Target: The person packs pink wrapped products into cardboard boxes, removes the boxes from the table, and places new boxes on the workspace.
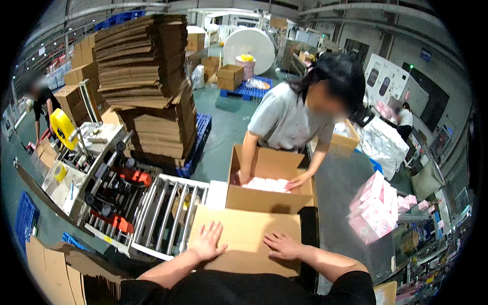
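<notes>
At six o'clock lies a cardboard box (245, 259). The left hand (207, 243) rests flat on its top, toward nine, fingers slightly spread and thumb apart; the right hand (282, 247) rests toward three, fingers a little apart. From this box, an open carton (267, 201) with pink packs (264, 184) stands at one o'clock, metal rollers (173, 211) at ten.

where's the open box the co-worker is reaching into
In the head view, the open box sits right of centre, just beyond the cardboard under the person's left hand and right hand, right of the roller conveyor.
</notes>
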Motion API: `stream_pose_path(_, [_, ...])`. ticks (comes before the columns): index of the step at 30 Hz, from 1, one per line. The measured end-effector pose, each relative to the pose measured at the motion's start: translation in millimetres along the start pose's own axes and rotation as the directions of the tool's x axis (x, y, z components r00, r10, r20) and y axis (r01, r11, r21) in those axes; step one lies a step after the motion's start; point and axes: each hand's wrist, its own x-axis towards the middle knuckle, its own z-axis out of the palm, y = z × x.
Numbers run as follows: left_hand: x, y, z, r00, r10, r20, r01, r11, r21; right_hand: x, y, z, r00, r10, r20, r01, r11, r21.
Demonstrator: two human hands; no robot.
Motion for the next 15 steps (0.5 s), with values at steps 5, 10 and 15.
stream_pose_path(5, [-13.1, -81.0, -31.4, 0.932, -0.333, 0.145, 0.333, 0.943, 0.023, -6.0, 44.3, 3.2, 0.553, 0.453, -0.699, -0.159, 0.881, 0.445])
stream_pose_path(10, [-8.6, -236.0, 25.9, 0.694, -0.671, 0.262, 0.689, 0.724, 0.028, 28.2, 49.7, 217.6, 0.172, 0.977, 0.127, -0.401, -0.048, 0.915])
stream_pose_path(15, [-54.1, -235.2, -15.8, 0.685, -0.266, 0.679, 0.676, -0.117, -0.728, 44.0, -55.4, 112.3, 0.745, 0.638, 0.192, 0.195, -0.484, 0.853])
